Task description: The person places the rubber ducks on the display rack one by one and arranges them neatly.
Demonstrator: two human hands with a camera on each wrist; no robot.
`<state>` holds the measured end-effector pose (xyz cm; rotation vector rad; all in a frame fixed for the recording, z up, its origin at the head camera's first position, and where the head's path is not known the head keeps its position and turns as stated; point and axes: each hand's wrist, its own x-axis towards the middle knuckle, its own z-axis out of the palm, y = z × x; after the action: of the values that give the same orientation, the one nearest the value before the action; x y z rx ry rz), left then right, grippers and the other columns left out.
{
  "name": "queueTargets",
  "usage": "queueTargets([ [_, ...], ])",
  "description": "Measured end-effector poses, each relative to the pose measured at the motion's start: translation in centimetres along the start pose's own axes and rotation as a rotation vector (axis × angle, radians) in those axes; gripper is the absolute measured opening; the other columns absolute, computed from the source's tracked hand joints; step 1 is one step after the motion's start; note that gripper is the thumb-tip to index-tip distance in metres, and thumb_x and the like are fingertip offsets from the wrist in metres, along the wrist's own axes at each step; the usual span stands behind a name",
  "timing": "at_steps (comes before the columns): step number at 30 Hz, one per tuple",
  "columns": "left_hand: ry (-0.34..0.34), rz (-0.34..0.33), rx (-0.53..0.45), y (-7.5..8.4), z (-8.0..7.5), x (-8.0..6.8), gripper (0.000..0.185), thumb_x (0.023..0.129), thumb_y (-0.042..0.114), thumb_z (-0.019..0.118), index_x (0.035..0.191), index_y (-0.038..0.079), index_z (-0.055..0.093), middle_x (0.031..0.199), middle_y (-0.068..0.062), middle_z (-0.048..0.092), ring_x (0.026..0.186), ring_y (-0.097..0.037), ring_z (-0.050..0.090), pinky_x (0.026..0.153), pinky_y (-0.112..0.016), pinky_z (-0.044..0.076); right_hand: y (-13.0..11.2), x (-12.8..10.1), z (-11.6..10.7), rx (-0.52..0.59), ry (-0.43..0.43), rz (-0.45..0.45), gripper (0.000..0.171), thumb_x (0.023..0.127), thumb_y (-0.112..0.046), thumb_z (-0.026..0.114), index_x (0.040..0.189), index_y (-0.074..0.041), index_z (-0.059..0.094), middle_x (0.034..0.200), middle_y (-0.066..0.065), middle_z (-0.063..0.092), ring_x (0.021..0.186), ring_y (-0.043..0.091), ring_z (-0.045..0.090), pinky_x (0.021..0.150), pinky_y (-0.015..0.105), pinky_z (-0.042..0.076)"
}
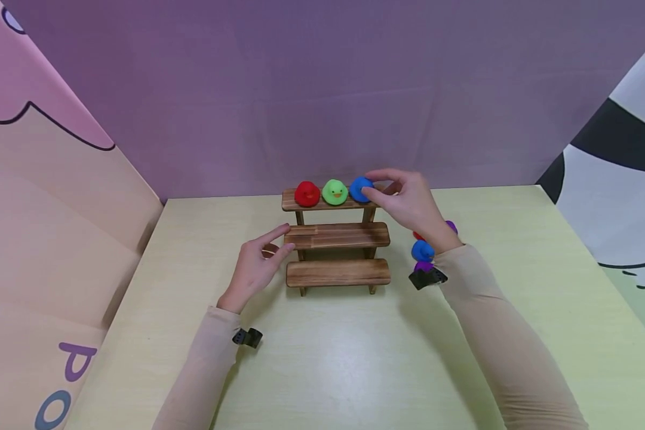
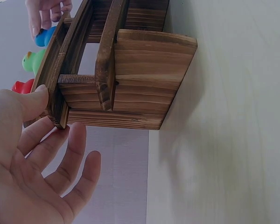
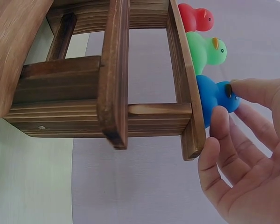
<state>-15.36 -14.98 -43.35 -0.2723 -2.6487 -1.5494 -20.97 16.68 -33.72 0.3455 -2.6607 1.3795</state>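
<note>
R hand [image 1: 408, 200] pinches blue duck [image 1: 360, 189] w/ thumb + fingertips, duck on top step of wooden riser [image 1: 335, 236]. Just L of the grip: green duck [image 1: 335, 192], then red duck [image 1: 307, 193]. L hand [image 1: 258, 263] spread, fingertips touching middle step's L end.

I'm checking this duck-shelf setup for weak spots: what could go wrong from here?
The blue duck sits at the right end of the top shelf, so it could tip off as the right hand lets go. That hand is close to the green duck, and a nudge might topple it into the red duck. The left hand only touches the middle shelf with straight fingers, so the stand may shift.
</note>
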Motion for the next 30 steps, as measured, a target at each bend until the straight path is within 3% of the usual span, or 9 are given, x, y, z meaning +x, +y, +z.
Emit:
queueTargets([
  [10,0.001,0.003,-0.007,0.0,0.4,0.1,0.045,0.103,0.028,0.073,0.148,0.025,0.066,0.140,-0.004,0.072,0.100,-0.028,0.073,0.080,-0.036,0.060,0.6,-0.2,-0.1,0.007,0.017,-0.018,0.038,0.101,-0.037,0.075,0.134,-0.017,0.075,0.128,0.008,0.076,0.090,0.020,0.072,0.064,0.027,0.054],
  [15,0.000,0.007,-0.001,0.1,0.4,0.2,0.046,0.103,0.030,0.073,0.148,0.025,0.066,0.141,-0.004,0.072,0.100,-0.027,0.072,0.078,-0.033,0.059,0.8,-0.5,-0.3,0.000,0.047,-0.008,0.043,0.100,-0.043,0.075,0.135,-0.018,0.075,0.129,0.008,0.076,0.085,0.013,0.068,0.060,0.028,0.051],
  [20,-0.004,0.009,-0.004,0.1,0.4,0.2,0.046,0.103,0.030,0.073,0.148,0.025,0.066,0.142,-0.004,0.071,0.100,-0.028,0.072,0.078,-0.035,0.060,1.2,-1.0,-0.6,-0.001,0.074,0.005,0.043,0.100,-0.047,0.074,0.133,-0.019,0.076,0.127,0.006,0.075,0.085,0.014,0.067,0.058,0.029,0.050],
  [30,-0.002,-0.004,0.002,0.2,0.5,0.1,0.047,0.103,0.030,0.073,0.149,0.025,0.065,0.142,-0.004,0.071,0.101,-0.027,0.072,0.079,-0.034,0.060,2.8,-2.8,-2.1,-0.033,0.104,0.026,0.044,0.102,-0.046,0.071,0.135,-0.017,0.074,0.136,0.006,0.073,0.089,0.011,0.065,0.064,0.021,0.054],
])
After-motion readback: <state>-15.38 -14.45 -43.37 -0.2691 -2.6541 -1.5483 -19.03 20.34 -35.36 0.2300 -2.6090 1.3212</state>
